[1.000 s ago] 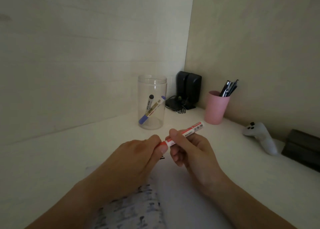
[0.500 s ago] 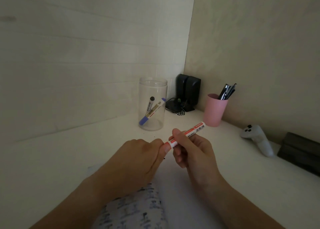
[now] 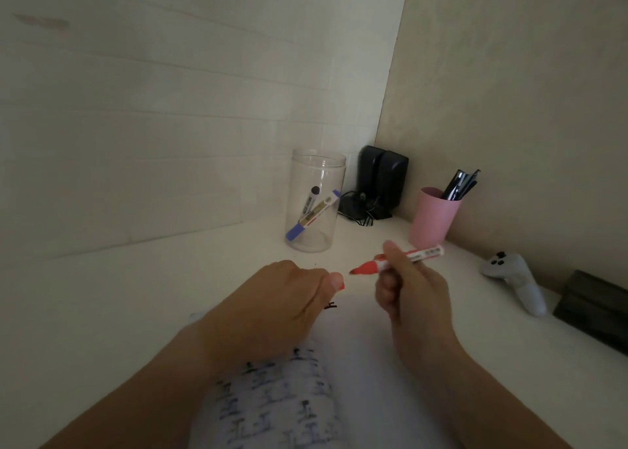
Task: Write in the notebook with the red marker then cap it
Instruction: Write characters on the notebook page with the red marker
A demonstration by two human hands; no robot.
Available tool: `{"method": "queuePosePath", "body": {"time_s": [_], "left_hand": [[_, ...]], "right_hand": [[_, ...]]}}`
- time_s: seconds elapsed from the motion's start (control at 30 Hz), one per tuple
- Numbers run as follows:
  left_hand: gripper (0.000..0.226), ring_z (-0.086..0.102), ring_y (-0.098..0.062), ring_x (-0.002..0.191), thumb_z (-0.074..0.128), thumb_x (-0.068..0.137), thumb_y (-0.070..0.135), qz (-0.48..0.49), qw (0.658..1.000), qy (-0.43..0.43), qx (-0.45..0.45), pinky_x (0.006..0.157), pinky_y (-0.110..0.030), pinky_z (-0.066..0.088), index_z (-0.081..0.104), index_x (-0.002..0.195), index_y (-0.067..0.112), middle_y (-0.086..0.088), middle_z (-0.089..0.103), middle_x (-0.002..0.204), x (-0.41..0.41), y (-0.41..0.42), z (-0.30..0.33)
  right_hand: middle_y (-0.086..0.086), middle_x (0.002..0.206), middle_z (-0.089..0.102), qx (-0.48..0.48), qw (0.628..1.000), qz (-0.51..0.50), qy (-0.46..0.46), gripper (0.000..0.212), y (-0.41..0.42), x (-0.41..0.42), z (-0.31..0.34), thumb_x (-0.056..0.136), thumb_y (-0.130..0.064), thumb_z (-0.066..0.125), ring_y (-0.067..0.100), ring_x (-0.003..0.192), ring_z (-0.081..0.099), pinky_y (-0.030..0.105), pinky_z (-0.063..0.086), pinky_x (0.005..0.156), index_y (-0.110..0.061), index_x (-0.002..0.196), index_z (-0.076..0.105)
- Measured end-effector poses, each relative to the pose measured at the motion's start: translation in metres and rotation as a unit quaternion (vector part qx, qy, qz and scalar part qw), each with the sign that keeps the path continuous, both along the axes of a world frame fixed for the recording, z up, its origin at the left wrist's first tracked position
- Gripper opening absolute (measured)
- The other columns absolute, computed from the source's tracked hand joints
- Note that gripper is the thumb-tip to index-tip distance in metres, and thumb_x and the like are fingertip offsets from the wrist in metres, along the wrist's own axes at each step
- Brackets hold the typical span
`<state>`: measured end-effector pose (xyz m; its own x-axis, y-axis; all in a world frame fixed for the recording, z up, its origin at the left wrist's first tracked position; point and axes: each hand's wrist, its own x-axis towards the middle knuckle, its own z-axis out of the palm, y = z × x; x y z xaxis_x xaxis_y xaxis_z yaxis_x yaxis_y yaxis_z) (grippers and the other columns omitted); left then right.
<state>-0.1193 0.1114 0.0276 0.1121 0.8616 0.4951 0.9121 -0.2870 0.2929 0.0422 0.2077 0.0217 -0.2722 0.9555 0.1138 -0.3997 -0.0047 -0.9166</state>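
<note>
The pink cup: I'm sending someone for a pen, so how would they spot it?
Find the room corner where the black speakers stand. Just right of them, against the right wall, is the pink cup, the only pink thing on the desk, with dark pens sticking out.

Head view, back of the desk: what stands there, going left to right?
clear jar → black speakers → pink cup → white game controller → dark box.

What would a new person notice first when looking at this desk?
First, the two hands at the centre: the right hand holds the uncapped red marker, and the left hand pinches its red cap above the notebook. Behind stand a clear jar with markers and a pink cup of pens.
</note>
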Motion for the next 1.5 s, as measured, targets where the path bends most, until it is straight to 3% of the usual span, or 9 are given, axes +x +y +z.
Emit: {"method": "queuePosePath", "body": {"time_s": [0.07, 0.1, 0.2, 0.33, 0.5, 0.87, 1.13, 1.33, 1.5], "left_hand": [[0.071, 0.048, -0.019, 0.048, 0.001, 0.099, 0.052, 0.016, 0.997, 0.056, 0.047, 0.051, -0.021, 0.030, 0.059, 0.084, 0.014, 0.001, 0.055, 0.060, -0.012, -0.007, -0.002], [0.067, 0.053, -0.020, 0.052, 0.005, 0.100, 0.052, 0.031, 0.997, 0.029, 0.062, 0.053, -0.025, 0.036, 0.060, 0.087, 0.016, -0.002, 0.060, 0.065, -0.017, -0.008, -0.005], [0.034, 0.053, -0.007, 0.073, 0.036, 0.090, 0.066, 0.093, 0.990, -0.107, 0.020, 0.063, -0.024, 0.038, 0.047, 0.081, 0.035, 0.013, 0.053, 0.079, -0.017, -0.003, -0.011], [0.050, 0.055, -0.004, 0.090, 0.063, 0.069, 0.073, 0.116, 0.989, -0.081, -0.048, 0.076, -0.026, 0.049, 0.052, 0.102, 0.037, 0.019, 0.054, 0.098, -0.013, 0.005, -0.017], [0.050, 0.059, 0.003, 0.084, 0.076, 0.068, 0.061, 0.078, 0.985, -0.118, -0.100, 0.072, -0.018, 0.049, 0.057, 0.102, 0.029, 0.026, 0.059, 0.091, -0.011, 0.007, -0.017], [0.049, 0.058, 0.007, 0.082, 0.080, 0.066, 0.057, 0.088, 0.983, -0.128, -0.092, 0.062, -0.008, 0.041, 0.059, 0.099, 0.027, 0.024, 0.060, 0.087, -0.011, 0.010, -0.018], [0.049, 0.059, 0.006, 0.084, 0.080, 0.066, 0.057, 0.087, 0.982, -0.133, -0.104, 0.065, -0.010, 0.043, 0.059, 0.098, 0.027, 0.024, 0.063, 0.092, -0.011, 0.009, -0.018], [0.050, 0.061, 0.002, 0.088, 0.080, 0.066, 0.058, 0.087, 0.981, -0.134, -0.111, 0.077, -0.022, 0.053, 0.058, 0.098, 0.027, 0.022, 0.066, 0.098, -0.012, 0.011, -0.018], [0.050, 0.061, 0.002, 0.089, 0.080, 0.066, 0.059, 0.084, 0.981, -0.135, -0.111, 0.076, -0.018, 0.051, 0.058, 0.099, 0.027, 0.020, 0.067, 0.100, -0.012, 0.012, -0.020]], "right_hand": [[0.002, 0.055, 0.048, 0.019, 0.999, -0.047, -0.019, 0.033, 0.016, 0.017, -0.001, 0.101, -0.019, 0.063, 0.012, 0.047, 0.037, 0.018, 0.030, 0.038, -0.011, 0.069, 0.069], [0.003, 0.054, 0.053, 0.056, 0.996, -0.045, -0.052, 0.033, 0.020, 0.023, -0.004, 0.100, -0.020, 0.064, 0.014, 0.048, 0.041, 0.020, 0.034, 0.039, -0.011, 0.069, 0.072], [0.004, 0.056, 0.064, 0.086, 0.990, -0.017, -0.106, 0.021, 0.021, 0.023, -0.012, 0.096, -0.015, 0.069, 0.018, 0.050, 0.051, 0.026, 0.042, 0.044, -0.004, 0.080, 0.077], [0.006, 0.059, 0.068, 0.091, 0.984, 0.008, -0.153, 0.004, 0.020, 0.013, -0.013, 0.089, -0.002, 0.074, 0.018, 0.052, 0.057, 0.029, 0.048, 0.049, 0.000, 0.087, 0.077], [0.008, 0.063, 0.076, 0.112, 0.961, 0.007, -0.251, 0.009, 0.021, 0.011, -0.020, 0.087, -0.003, 0.076, 0.019, 0.059, 0.068, 0.032, 0.058, 0.062, -0.009, 0.082, 0.079], [0.007, 0.065, 0.078, 0.123, 0.941, -0.001, -0.316, 0.004, 0.023, 0.010, -0.025, 0.086, -0.011, 0.078, 0.017, 0.058, 0.069, 0.034, 0.059, 0.065, -0.012, 0.083, 0.080], [0.009, 0.067, 0.080, 0.149, 0.919, -0.041, -0.363, 0.006, 0.023, 0.011, -0.025, 0.081, -0.016, 0.076, 0.017, 0.056, 0.071, 0.046, 0.067, 0.073, -0.014, 0.076, 0.079], [0.009, 0.067, 0.079, 0.140, 0.930, -0.027, -0.339, 0.007, 0.019, 0.013, -0.022, 0.084, -0.012, 0.076, 0.017, 0.057, 0.070, 0.045, 0.066, 0.073, -0.015, 0.078, 0.080], [0.008, 0.063, 0.077, 0.146, 0.923, -0.024, -0.356, 0.008, 0.019, 0.012, -0.021, 0.080, -0.011, 0.074, 0.017, 0.056, 0.068, 0.046, 0.064, 0.071, -0.014, 0.075, 0.079]]}}
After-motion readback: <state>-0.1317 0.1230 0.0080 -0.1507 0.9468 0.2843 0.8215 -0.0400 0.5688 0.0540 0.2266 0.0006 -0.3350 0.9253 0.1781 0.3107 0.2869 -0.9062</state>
